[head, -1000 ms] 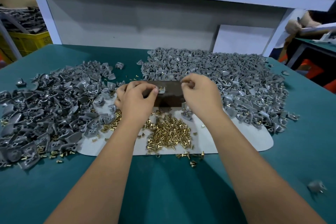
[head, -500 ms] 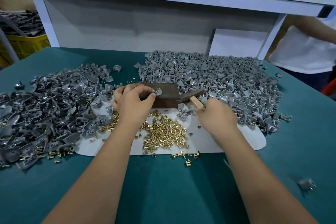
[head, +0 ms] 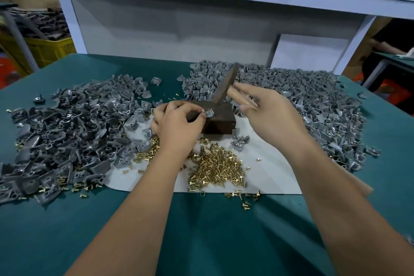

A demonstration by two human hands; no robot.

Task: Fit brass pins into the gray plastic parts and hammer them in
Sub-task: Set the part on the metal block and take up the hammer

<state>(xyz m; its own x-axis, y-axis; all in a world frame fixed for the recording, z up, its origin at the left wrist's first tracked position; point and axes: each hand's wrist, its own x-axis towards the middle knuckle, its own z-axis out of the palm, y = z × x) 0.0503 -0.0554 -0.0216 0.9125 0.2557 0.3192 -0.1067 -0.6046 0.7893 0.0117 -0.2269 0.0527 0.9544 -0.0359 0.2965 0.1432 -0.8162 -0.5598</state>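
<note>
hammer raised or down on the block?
Raised: the hammer head tilts up above the dark block, held by the right hand, blurred.

Gray part (head: 209, 113) with brass pin (head: 208, 110) sits atop dark block (head: 220, 119).

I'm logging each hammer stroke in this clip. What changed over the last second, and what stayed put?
The right hand left the dark brown block, took hold of the wooden-handled hammer and swung its dark head up above the block; it is blurred with motion. The left hand kept pinching the small gray plastic part on the block. The piles of gray parts and brass pins look unchanged.
</note>
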